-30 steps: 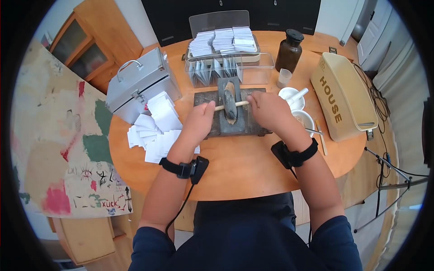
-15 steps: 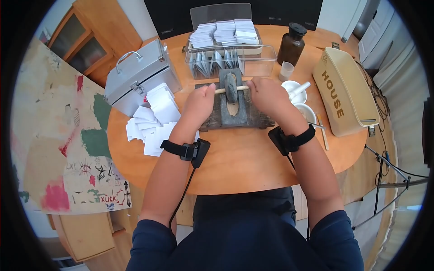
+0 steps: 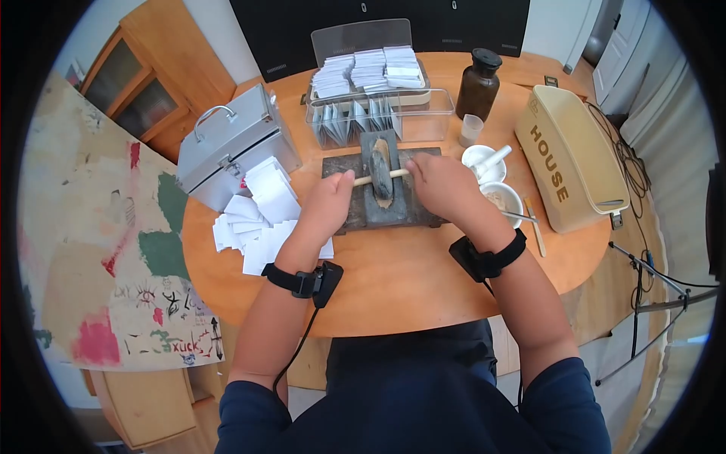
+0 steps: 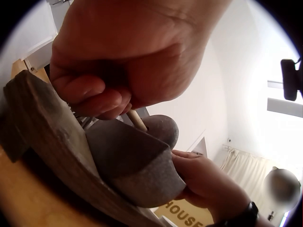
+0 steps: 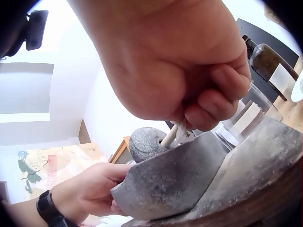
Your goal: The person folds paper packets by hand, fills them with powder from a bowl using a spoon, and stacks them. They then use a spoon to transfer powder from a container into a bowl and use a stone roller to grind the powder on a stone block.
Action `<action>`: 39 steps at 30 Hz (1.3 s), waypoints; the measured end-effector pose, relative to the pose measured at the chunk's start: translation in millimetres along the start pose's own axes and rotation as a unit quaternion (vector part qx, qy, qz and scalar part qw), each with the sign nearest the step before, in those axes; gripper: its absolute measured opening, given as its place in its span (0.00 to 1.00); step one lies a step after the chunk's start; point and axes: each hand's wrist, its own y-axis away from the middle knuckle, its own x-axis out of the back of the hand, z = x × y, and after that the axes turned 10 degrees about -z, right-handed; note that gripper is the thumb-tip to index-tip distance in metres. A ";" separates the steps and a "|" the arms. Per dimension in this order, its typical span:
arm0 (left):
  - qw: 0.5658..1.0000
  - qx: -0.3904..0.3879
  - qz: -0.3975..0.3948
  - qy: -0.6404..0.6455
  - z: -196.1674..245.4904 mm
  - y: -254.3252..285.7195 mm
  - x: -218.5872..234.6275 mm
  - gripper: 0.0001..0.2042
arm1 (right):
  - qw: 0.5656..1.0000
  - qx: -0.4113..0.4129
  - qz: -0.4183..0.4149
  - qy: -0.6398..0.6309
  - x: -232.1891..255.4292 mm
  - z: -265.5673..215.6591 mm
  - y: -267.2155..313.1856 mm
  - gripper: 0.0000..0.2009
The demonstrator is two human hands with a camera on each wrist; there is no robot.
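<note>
A dark stone grinding wheel (image 3: 381, 181) stands on edge in the boat-shaped grinding trough (image 3: 377, 139), with a pale wooden axle (image 3: 364, 181) through its middle. My left hand (image 3: 328, 203) grips the axle's left end, fingers curled round it. At the other end my right hand (image 3: 445, 185) holds the axle the same way. Both wrist views show a curled fist just above the trough's side, with the wheel (image 4: 162, 130) rising behind the rim. A little tan material shows in the groove at the wheel's near end. The trough rests on a dark, low stand (image 3: 342, 164).
Left are a silver metal case (image 3: 234, 144) and loose white paper slips (image 3: 257, 227). Behind stand clear bins (image 3: 427, 125) of packets. To the right are a brown bottle (image 3: 478, 87), plastic cup (image 3: 470, 130), mortar with pestle (image 3: 493, 163), white bowl (image 3: 505, 198) and cream HOUSE bin (image 3: 563, 159).
Half a second ago the wheel was at the trough's far end, baring tan powder in the near groove. Both hands have since drawn it back toward the body. Their grip stays the same.
</note>
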 end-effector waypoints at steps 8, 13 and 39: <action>0.998 -0.038 0.033 -0.041 -1.3 5.3 -2.6 0.22 | 1.000 -0.020 -0.017 -0.010 -1.8 3.2 -0.1 0.20; 0.999 -0.028 0.029 0.036 1.5 -8.3 1.2 0.23 | 0.999 -0.020 -0.005 -0.028 -5.3 6.5 -9.1 0.20; 0.995 0.006 0.000 0.095 0.7 0.7 -2.2 0.19 | 0.999 -0.024 -0.023 -0.015 5.1 -1.0 1.4 0.18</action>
